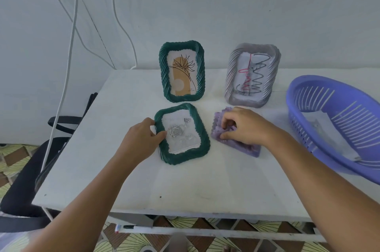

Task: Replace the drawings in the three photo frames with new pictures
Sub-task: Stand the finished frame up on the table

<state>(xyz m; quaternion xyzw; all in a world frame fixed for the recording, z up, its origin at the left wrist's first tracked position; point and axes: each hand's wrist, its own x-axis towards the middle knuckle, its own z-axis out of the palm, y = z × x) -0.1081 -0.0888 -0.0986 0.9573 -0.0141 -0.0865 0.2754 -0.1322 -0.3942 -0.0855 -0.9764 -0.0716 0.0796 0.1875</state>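
the purple frame (236, 138) lies near the middle of the white table (185, 179), tipped up on one side with its long axis running from far-left to near-right, and the right hand (240, 128) sits directly on top of it, fingers curled into its upper face as if working at the back or the insert. just beside it on the left, the flat green frame (182, 133) lies with its long axis pointing away from the person, the left hand (144, 138) pinching its left edge, thumb on the picture. the right hand is therefore the nearer one for the purple frame, and the purple basket (329, 120) lies further right.

A pale wall (205, 5) fills the upper frame; white cables (71, 46) hang upper left; patterned floor tiles (12, 161) show lower left; a black chair (24, 190) sits beside them.
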